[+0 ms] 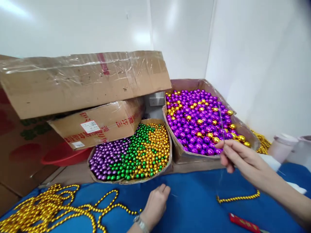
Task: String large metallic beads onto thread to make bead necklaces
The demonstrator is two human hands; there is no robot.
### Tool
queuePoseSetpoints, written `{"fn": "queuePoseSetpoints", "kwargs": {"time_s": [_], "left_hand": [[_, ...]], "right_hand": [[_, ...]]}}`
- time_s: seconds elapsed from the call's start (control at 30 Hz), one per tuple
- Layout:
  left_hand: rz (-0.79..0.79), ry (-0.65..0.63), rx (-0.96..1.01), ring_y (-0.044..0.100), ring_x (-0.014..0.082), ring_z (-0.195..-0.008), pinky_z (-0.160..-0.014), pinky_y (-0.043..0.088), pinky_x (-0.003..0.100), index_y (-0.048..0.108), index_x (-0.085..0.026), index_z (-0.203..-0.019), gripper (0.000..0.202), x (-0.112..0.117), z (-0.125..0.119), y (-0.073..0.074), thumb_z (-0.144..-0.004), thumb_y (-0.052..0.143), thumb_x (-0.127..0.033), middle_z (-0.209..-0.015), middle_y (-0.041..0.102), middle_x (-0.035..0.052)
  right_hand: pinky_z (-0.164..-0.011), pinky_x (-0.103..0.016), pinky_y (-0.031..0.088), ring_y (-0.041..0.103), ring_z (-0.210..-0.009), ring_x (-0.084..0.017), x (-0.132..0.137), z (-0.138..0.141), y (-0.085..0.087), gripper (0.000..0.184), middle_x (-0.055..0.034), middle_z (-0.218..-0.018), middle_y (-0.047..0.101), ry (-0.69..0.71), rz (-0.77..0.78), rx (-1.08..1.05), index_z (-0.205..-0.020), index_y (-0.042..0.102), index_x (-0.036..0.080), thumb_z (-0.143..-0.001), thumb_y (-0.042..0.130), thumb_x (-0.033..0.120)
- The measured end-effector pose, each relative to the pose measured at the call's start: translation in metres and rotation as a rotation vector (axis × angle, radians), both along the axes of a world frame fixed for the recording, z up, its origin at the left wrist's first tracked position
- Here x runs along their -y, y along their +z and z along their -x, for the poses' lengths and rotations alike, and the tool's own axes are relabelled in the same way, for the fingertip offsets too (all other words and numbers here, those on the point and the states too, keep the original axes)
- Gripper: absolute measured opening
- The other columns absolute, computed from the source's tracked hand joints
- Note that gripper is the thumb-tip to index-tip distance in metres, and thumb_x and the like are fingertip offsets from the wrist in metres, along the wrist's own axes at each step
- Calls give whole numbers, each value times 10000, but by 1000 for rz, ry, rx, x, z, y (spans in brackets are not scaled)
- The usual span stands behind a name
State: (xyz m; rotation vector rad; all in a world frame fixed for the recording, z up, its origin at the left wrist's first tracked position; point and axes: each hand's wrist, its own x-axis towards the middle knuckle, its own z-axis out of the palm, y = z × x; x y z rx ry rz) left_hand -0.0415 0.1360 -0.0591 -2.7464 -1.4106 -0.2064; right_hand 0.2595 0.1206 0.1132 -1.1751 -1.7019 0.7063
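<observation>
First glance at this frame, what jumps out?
Two open boxes of shiny beads at the back of the blue table: the large box of purple and gold beads on the right, and the smaller box of purple, green and gold beads beside it. The right hand pinches a thin needle upright over the large box. The left hand rests beside heaped gold bead strands.

The right hand (pixel 239 158) pinches a thin needle (pixel 221 121) upright over the purple beads (pixel 194 124); the left hand (pixel 155 204) rests curled on the blue bench (pixel 194 204) near gold bead strings (pixel 48 208).
</observation>
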Motion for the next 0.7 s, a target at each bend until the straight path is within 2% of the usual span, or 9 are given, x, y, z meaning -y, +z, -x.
{"fn": "queuePoseSetpoints", "kwargs": {"time_s": [0.1,0.17,0.3,0.37,0.43,0.5,0.57,0.63,0.7], "left_hand": [[-54,3,-23,566,234,-1077,-909,484,351,527,-177,-1180,491,15,47,5,-780,378,66,-1206,596,128],[-74,9,-77,551,261,-1130,-947,464,380,576,-160,-1135,475,24,78,4,-766,389,73,-1235,593,151],[-101,112,-170,593,323,-1081,-873,512,404,651,-138,-1026,459,40,119,6,-685,428,72,-1204,621,181],[-87,116,-100,648,281,-965,-782,545,338,635,-176,-1070,478,45,126,18,-688,444,38,-1155,655,140],[-86,103,53,656,216,-887,-735,535,271,583,-214,-1149,456,44,123,40,-763,440,-17,-1099,671,98],[-128,123,175,625,198,-922,-780,505,266,537,-220,-1205,395,33,116,66,-853,413,-92,-1085,660,90],[-165,219,175,593,219,-913,-789,483,308,563,-210,-1175,334,9,107,88,-893,394,-151,-1036,661,96],[-153,317,125,560,244,-891,-756,467,336,599,-201,-1126,313,-21,101,99,-888,400,-154,-970,664,100],[-115,352,113,538,258,-864,-727,452,344,652,-186,-999,298,-49,97,101,-842,420,-85,-870,665,102]], "right_hand": [[-500,-247,520,586,-552,-129,2,15,6,259,10,-690,589,63,-6,-142,-1124,511,284,-932,434,439],[-524,-245,541,600,-592,-136,0,30,12,221,3,-701,591,119,-11,-198,-1071,542,289,-931,441,428],[-627,-263,559,614,-689,-143,-4,58,20,188,1,-753,599,216,-23,-226,-1033,563,310,-948,418,395],[-647,-265,547,618,-702,-142,-6,65,15,182,9,-758,604,261,-19,-178,-1043,553,326,-957,402,378],[-646,-263,530,619,-689,-139,-8,70,5,183,21,-737,610,286,-9,-92,-1056,541,341,-962,386,369],[-645,-263,517,623,-678,-142,-8,75,-10,196,28,-716,622,289,26,-3,-1057,535,350,-966,362,367],[-632,-263,511,632,-650,-148,-6,80,-25,225,30,-685,633,277,58,52,-1039,544,347,-966,333,376],[-610,-256,508,636,-608,-152,-1,86,-41,255,31,-640,637,236,64,65,-1012,565,339,-958,321,392],[-589,-242,504,631,-561,-151,5,92,-57,277,32,-596,636,162,48,56,-979,596,330,-943,333,406]]}}
